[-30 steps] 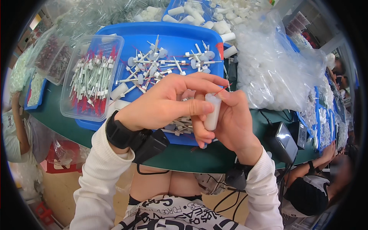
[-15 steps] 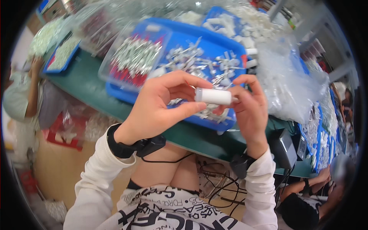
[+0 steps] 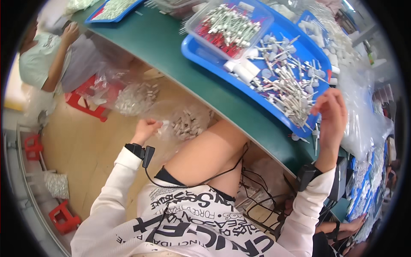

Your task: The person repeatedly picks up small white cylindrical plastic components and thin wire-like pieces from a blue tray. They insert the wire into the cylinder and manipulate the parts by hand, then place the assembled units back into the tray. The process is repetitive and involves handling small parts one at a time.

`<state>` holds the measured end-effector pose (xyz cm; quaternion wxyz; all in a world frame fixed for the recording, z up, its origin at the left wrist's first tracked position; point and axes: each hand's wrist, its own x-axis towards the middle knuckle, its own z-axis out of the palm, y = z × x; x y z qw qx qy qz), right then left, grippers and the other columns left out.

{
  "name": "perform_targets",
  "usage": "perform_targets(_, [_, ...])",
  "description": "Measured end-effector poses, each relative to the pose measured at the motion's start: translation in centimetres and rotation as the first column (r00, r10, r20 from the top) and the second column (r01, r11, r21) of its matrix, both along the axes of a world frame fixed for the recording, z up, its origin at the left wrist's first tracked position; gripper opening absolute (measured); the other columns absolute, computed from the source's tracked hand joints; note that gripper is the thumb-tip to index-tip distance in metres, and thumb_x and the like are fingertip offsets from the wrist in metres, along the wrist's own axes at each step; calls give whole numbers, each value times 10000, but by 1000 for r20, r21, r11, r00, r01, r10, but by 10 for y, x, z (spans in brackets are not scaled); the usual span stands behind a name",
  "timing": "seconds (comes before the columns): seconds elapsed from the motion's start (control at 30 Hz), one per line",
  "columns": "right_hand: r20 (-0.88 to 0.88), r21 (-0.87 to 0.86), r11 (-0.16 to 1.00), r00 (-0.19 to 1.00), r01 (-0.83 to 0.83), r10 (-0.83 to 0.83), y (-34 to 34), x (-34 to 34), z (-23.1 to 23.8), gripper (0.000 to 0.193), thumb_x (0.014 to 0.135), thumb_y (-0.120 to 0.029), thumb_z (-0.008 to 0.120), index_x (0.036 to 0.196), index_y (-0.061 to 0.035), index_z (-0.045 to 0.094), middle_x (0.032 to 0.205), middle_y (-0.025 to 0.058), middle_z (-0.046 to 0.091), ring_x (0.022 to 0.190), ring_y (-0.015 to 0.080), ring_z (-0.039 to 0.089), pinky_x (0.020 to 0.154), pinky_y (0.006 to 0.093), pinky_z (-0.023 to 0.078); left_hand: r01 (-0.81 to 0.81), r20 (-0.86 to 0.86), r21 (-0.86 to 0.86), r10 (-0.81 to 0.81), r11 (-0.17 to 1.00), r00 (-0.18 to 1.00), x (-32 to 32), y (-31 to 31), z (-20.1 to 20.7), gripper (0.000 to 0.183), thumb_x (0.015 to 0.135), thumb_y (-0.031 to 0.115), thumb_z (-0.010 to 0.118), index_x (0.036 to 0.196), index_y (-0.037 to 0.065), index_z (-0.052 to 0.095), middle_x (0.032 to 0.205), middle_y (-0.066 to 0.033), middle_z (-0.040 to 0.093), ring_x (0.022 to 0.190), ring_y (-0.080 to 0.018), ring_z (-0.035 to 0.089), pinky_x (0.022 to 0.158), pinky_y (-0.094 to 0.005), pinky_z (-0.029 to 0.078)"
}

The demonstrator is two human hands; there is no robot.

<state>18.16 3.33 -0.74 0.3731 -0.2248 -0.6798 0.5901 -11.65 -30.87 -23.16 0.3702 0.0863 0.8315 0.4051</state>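
My left hand (image 3: 147, 130) is low on the left, past the table's edge, with thumb and fingers pinched together. A whitish patch shows at its fingertips, but I cannot make out whether it is a held piece or bag film. Beside it, a clear plastic bag holds several small white cylinders (image 3: 187, 125). My right hand (image 3: 332, 115) hovers by the right rim of the blue tray (image 3: 203, 56), its fingers loosely bent and apart, with nothing visible in them. Thin white stick-like parts with round discs (image 3: 284, 83) lie heaped in that tray, near some larger white cylinders (image 3: 245, 70).
In the tray stands a clear box (image 3: 214, 48) of white-and-red sticks. The green table (image 3: 171, 64) runs diagonally. A clouded plastic bag (image 3: 357, 115) lies at right, black cables (image 3: 257, 188) hang below. A red stool (image 3: 87, 100) and another person (image 3: 47, 64) are at left.
My hands have moved apart: the left went down and left to the bag, the right moved right. The white cylinder held between them is no longer clearly seen. The view has shifted too.
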Motion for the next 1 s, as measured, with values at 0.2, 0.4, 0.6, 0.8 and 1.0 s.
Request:
perform_targets(0.2, [190,214,961,958,174,-216,28,0,8,124,849,-140,550,867,-18,566,727,38,583,640,91,525,589,212,403,301,-307,-352,-413,886,858,-11,16,-104,619,759,539,575,922,-55,630,847,-175,642,778,-269,605,728,-355,465])
perform_targets(0.4, [534,569,813,807,-120,-254,30,-18,16,113,748,-142,628,808,-46,641,732,36,606,630,139,555,553,261,410,915,57,-8,-913,404,404,-7,83,95,245,771,192,536,886,11,653,835,-131,660,756,-233,620,713,-307,474])
perform_targets(0.6, [524,677,720,787,-152,-326,30,-32,12,105,751,-151,637,771,-48,636,679,50,592,612,199,568,566,298,430,978,-342,206,-937,-10,63,58,164,262,192,787,109,607,951,9,615,676,-80,611,587,-166,602,542,-248,468])
perform_targets(0.8, [-3,-86,987,990,139,-140,38,-19,34,171,852,-153,581,899,11,593,700,19,583,640,79,534,545,203,401,838,-594,455,-598,301,537,105,267,281,252,808,91,603,1030,-19,552,661,3,505,572,-26,434,495,-184,341])
perform_targets(1.0, [153,59,995,984,82,-91,33,-12,32,166,830,-173,609,868,-13,630,678,23,604,560,74,506,494,216,378,625,-376,713,-578,318,724,116,324,257,293,839,158,604,1098,30,554,731,15,533,588,-22,447,504,-168,338])
